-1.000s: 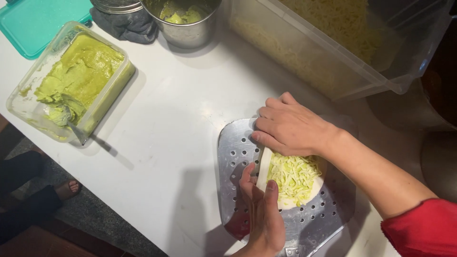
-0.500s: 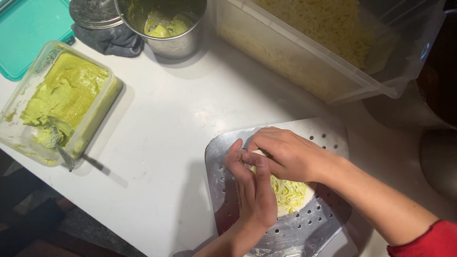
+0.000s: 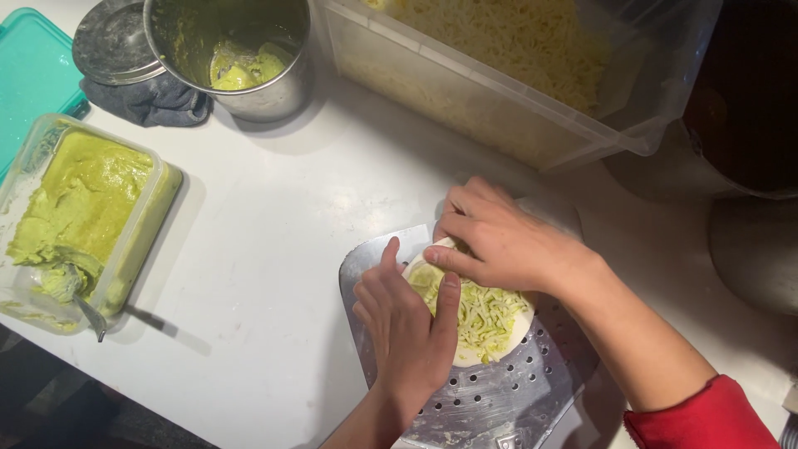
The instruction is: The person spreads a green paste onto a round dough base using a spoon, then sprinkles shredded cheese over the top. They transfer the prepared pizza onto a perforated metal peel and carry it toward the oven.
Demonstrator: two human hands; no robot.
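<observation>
1. Folding seemed the work in hand: the left hand [image 3: 407,328] and the right hand [image 3: 499,241] both lay on a round pale flatbread strewn with shredded yellow-green cheese [image 3: 482,320].
2. The right hand's fingers were curled over the flatbread's far rim, pinching its raised edge; whether the thumb pressed beneath could not be told.
3. The left hand lay flat on the near-left rim, fingers together and the thumb spread along the filling, pressing rather than gripping.
4. Directly under both hands, the flatbread rested on a perforated silver metal peel [image 3: 499,399], which sat on a white worktop [image 3: 274,233].
5. Well to the left of the hands stood a clear plastic tub of green paste [image 3: 83,212] with a spoon handle [image 3: 87,312] poking out of it.
6. Beyond the hands stood a steel pot with green remnants [image 3: 241,58], and beside it a large clear bin of grated pale cheese [image 3: 515,58].
7. A grey cloth [image 3: 150,100] lay beside the pot, under a round metal lid [image 3: 112,41].
</observation>
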